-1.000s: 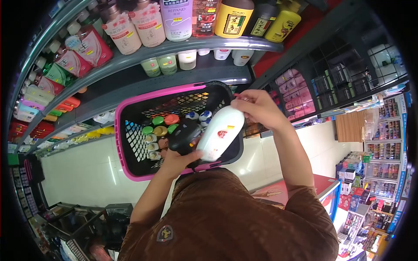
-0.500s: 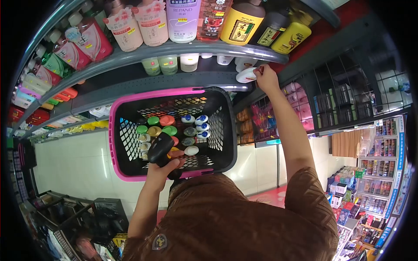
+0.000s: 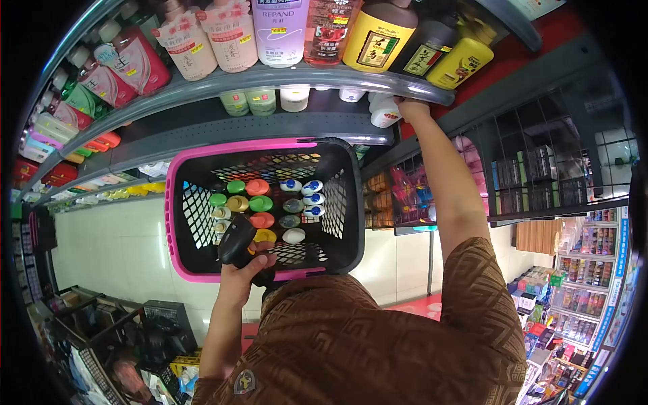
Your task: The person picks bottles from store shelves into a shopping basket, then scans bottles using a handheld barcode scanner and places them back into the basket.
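Note:
My left hand (image 3: 244,271) is closed around the handle of a black handheld barcode scanner (image 3: 235,241), over the near side of a black basket with a pink rim (image 3: 171,223). Pump and cap tops of several bottles show inside, among them a white cap (image 3: 293,235) and a yellow one (image 3: 264,235). At the right end of the lower shelf (image 3: 317,128), my right hand (image 3: 413,110) grips a white bottle (image 3: 385,113) from its right side. The upper shelf's edge partly hides those fingers and the bottle's top.
Shampoo bottles line the upper shelf, including a purple bottle (image 3: 279,30) and a yellow-labelled one (image 3: 378,40). Green bottles (image 3: 261,101) stand on the shelf below. Wire-grid racks (image 3: 533,155) rise at right. A black crate (image 3: 169,324) sits on the floor at lower left.
The white bottle has gone from tilted to nearly upright on the lower shelf, with my right hand moving in under the upper edge. The scanner has shifted slightly left and down.

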The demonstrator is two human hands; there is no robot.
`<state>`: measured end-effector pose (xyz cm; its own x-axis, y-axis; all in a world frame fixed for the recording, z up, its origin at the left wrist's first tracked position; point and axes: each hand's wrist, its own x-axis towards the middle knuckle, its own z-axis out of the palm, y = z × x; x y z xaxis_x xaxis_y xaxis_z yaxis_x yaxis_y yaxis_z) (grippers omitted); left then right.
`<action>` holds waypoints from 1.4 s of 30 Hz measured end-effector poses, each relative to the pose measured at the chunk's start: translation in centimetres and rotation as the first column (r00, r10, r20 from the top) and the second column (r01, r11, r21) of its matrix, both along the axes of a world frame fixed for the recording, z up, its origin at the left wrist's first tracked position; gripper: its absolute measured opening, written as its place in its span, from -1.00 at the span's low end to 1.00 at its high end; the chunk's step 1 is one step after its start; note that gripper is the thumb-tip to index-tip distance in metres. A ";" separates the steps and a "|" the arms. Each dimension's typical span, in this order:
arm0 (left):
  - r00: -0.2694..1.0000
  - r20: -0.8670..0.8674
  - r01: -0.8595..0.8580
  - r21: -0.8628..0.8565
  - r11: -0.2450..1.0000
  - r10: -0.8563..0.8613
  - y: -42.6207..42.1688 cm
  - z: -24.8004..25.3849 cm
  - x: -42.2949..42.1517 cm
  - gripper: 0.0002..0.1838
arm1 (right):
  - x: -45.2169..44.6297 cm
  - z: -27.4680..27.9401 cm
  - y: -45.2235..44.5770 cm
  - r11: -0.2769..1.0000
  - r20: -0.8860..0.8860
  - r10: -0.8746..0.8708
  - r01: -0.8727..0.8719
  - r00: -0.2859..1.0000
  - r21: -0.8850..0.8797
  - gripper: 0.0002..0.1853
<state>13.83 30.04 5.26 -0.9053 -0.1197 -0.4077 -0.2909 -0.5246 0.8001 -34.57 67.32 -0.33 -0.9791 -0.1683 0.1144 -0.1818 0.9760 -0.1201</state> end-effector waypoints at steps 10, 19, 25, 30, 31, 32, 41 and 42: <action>1.000 0.004 -0.009 0.022 1.000 0.009 0.3 0.3 -0.2 -0.64 | -0.6 1.6 -0.1 0.972 -0.069 0.119 -0.102 0.991 0.210 -0.41; 1.000 0.010 0.000 0.018 1.000 0.000 0.1 0.1 0.0 -0.63 | 0.0 1.3 -0.1 0.997 -0.074 0.073 -0.074 0.995 -0.006 -0.43; 1.000 0.012 0.002 0.009 1.000 -0.003 -0.1 0.1 0.3 -0.60 | 2.4 2.4 -0.5 0.987 0.190 -0.115 0.133 0.975 -0.087 -0.48; 0.996 0.053 -0.075 -0.007 0.997 0.076 -1.4 0.1 1.6 -0.64 | 14.3 2.4 -6.9 0.886 -0.037 -0.186 0.152 0.982 -0.438 -0.64; 0.994 0.066 -0.091 0.000 0.996 0.091 -1.7 0.2 1.8 -0.66 | 17.3 0.7 -8.6 0.888 -0.023 -0.052 0.036 0.998 -0.458 -0.66; 0.991 0.081 -0.107 -0.013 0.994 0.108 -2.2 0.1 2.1 -0.66 | 21.2 1.4 -11.3 0.901 0.190 0.032 0.054 0.981 -0.431 -0.68; 0.986 0.093 -0.140 -0.018 0.990 0.141 -6.5 -0.2 4.2 -0.75 | 30.8 -13.7 -19.8 0.957 0.785 0.237 -0.278 0.573 -0.085 -0.56; 0.983 0.101 -0.149 -0.022 0.989 0.150 -7.0 -0.1 4.4 -0.75 | 31.3 -15.4 -20.5 0.950 0.825 0.250 -0.293 0.506 -0.108 -0.55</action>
<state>18.22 23.07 5.20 -0.8303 -0.2570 -0.4945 -0.2911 -0.5567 0.7780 -3.28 46.79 -15.71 -0.5390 -0.4261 -0.7266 -0.2807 0.9042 -0.3220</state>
